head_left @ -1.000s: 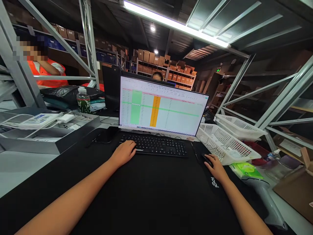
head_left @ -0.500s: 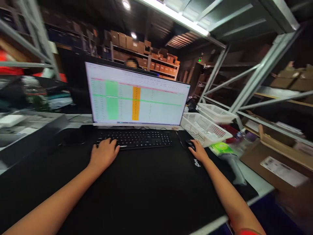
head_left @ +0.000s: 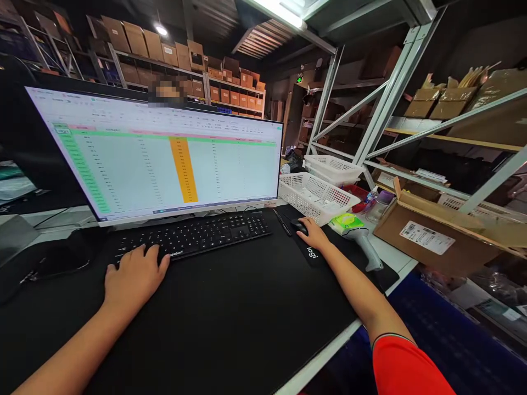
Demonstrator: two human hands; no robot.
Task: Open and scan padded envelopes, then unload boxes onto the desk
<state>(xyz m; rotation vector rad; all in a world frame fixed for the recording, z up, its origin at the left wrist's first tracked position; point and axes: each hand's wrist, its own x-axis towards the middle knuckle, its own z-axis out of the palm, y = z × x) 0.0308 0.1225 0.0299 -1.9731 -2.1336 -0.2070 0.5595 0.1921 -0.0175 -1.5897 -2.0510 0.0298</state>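
My left hand (head_left: 134, 274) rests with spread fingers at the lower left end of a black keyboard (head_left: 214, 233), fingertips on its keys. My right hand (head_left: 313, 236) is curved over a black computer mouse (head_left: 299, 226), which shows partly in front of the fingers. The mouse sits on a dark pad marked "logi". Between keyboard and mouse lies a dark pen (head_left: 282, 223). Behind the keyboard stands a wide monitor (head_left: 234, 164) with a spreadsheet; green fills its leftmost column and top row, and an orange column runs near the middle.
White perforated baskets (head_left: 317, 195) stand right of the monitor. A green-yellow packet (head_left: 346, 221) and a grey barcode scanner (head_left: 366, 249) lie right of my right hand. An open cardboard box (head_left: 432, 236) is farther right, beside metal shelving. A person's head (head_left: 167, 90) shows above the monitor.
The view has turned to the right, so the monitor sits farther left. The spreadsheet now shows a different part, with the green column at its left edge. Both hands keep their places.
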